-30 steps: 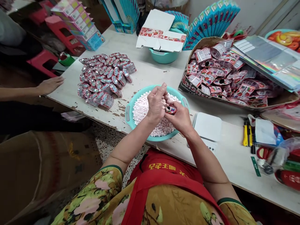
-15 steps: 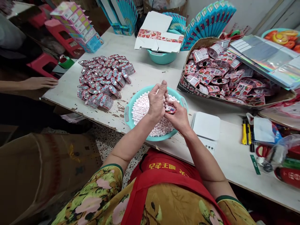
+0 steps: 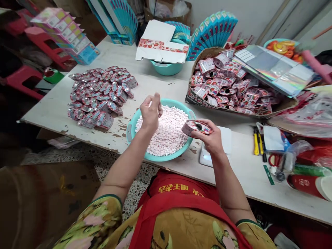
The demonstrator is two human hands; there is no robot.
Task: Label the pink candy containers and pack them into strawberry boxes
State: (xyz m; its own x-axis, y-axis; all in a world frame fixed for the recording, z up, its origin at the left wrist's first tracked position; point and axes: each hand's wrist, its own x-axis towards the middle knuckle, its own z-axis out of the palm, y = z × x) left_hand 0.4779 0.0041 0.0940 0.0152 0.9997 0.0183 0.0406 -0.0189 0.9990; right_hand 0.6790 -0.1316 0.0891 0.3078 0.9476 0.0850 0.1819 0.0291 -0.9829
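A turquoise basin [image 3: 129, 128] full of small pale pink candies [image 3: 168, 133] stands at the table's front edge. Over its left part is my left hand [image 3: 151, 112], fingers curled together; whatever may be inside them is hidden. My right hand [image 3: 211, 136] grips an oval printed tin [image 3: 193, 127] with a dark opening in its top, between the basin's right rim and a white scale [image 3: 226, 140]. The hand and forearm cover part of the scale. Many similar tins [image 3: 98, 93] lie in rows left of the basin.
A carton [image 3: 190, 97] heaped with open printed tins stands at the back right, silvery sheets [image 3: 272, 65] on top. Behind the basin, flat white boxes [image 3: 160, 45] rest on another turquoise bowl [image 3: 167, 69]. Yellow cutters [image 3: 258, 141] and a red cup [image 3: 303, 183] lie right.
My hands have moved apart. The right hand has carried the tin rightward toward the scale; the left stays over the candies. The view has shifted, and another person's hand at the left is gone from sight.
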